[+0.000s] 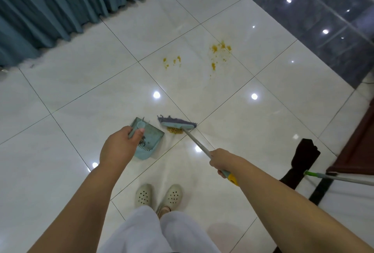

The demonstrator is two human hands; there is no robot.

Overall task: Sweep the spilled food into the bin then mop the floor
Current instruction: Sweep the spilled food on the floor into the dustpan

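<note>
My left hand (119, 145) grips the short handle of a pale blue dustpan (148, 141) resting on the white tiled floor, with some debris inside it. My right hand (219, 160) holds the grey handle of a broom (178, 124) whose blue head sits just right of the pan. A small heap of yellow-brown food (175, 130) lies under the broom head on its near side. More yellow food stains (219, 54) and smaller spots (172, 61) mark the tiles farther away.
Teal curtains (60, 3) hang along the far left. A dark glossy wall (323, 20) runs at the right. A green-and-grey mop handle (334, 178) lies at the right by a dark red piece of furniture (356, 151) and a black object (301, 161). My feet in pale clogs (157, 195) stand below.
</note>
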